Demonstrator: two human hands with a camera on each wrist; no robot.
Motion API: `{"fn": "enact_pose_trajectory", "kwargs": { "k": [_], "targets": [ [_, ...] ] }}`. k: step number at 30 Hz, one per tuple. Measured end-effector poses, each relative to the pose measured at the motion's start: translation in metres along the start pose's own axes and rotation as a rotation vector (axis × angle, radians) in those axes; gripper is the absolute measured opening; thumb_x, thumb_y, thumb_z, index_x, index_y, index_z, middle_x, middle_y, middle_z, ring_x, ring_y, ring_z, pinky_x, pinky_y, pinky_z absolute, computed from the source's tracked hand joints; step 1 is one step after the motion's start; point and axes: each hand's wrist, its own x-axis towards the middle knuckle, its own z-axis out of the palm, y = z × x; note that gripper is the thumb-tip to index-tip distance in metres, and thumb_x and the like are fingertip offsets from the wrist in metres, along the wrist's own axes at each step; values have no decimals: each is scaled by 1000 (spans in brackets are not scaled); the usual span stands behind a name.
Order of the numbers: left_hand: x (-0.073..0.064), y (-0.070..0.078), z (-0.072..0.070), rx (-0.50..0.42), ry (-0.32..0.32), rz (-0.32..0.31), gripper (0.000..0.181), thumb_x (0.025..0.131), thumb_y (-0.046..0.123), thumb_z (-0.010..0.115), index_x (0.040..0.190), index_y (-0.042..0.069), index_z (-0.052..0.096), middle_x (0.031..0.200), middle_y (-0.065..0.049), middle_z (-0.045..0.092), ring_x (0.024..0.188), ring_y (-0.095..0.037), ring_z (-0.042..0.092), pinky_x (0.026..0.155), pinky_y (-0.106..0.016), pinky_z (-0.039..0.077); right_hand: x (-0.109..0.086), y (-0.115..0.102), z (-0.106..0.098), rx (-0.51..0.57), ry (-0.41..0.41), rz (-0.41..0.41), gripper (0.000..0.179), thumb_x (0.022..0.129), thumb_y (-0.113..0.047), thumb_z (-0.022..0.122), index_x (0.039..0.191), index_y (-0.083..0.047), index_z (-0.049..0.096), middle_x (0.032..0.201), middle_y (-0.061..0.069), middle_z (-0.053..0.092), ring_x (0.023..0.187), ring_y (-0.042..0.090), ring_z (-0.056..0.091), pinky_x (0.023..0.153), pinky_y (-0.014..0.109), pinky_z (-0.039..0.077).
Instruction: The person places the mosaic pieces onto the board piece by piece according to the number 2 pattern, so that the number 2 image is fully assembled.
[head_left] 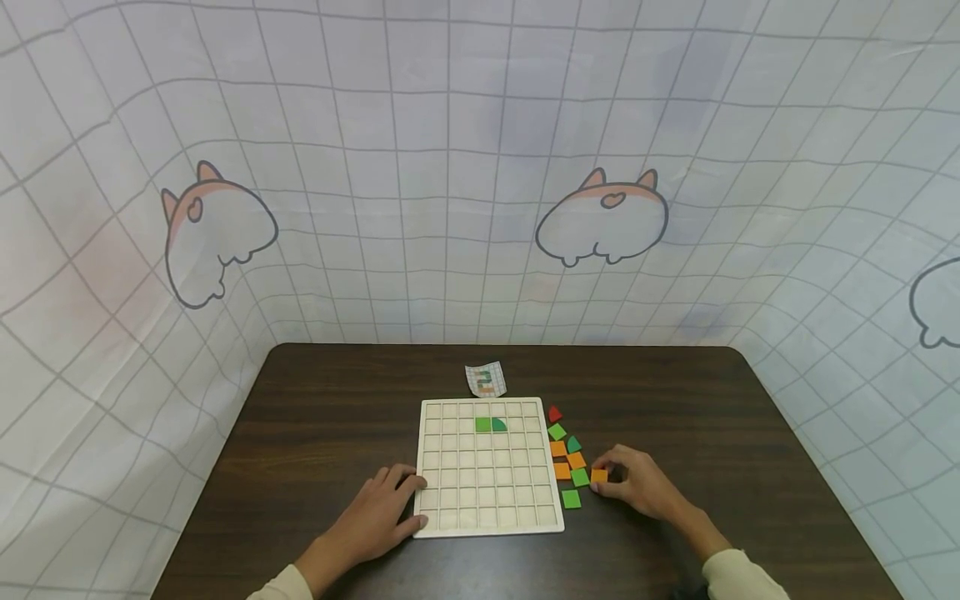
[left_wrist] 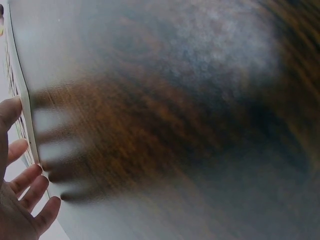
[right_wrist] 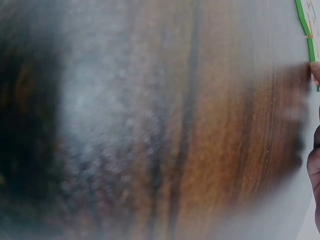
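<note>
A white grid board lies on the dark wooden table, with a green square tile and a dark green quarter-round tile side by side in its upper cells. My left hand rests at the board's left edge, fingers spread; in the left wrist view its fingertips line up along the rim. To the right of the board, my right hand pinches an orange square tile between thumb and fingers. The right wrist view catches only part of that hand at its edge.
Loose tiles line the board's right side: a red one, a dark green one, several orange squares and several green squares. A small printed pattern card lies behind the board. A white grid-print curtain surrounds the table.
</note>
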Motion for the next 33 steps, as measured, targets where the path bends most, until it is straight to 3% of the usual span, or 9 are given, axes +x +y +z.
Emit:
{"fn": "enact_pose_trajectory", "kwargs": {
  "k": [18,33],
  "targets": [
    [0,1,1,12,9,-8,45,92,41,72,127,17,59,130,-7,54,114,-24,52,90,-50,46,-2,4,-1,29,53,4,27,84,-33,82,105,-18,76,95,-8,64,82,7,55,65,23,45],
    [-1,1,2,22,23,-3,45,91,41,72,127,17,59,129,-6,55,113,-23,52,89,-48,46,21,-18,1,63,98,-73,28,84,-31,83,107,-15,76,95,-6,66,74,3,51,62,22,46]
  ]
}}
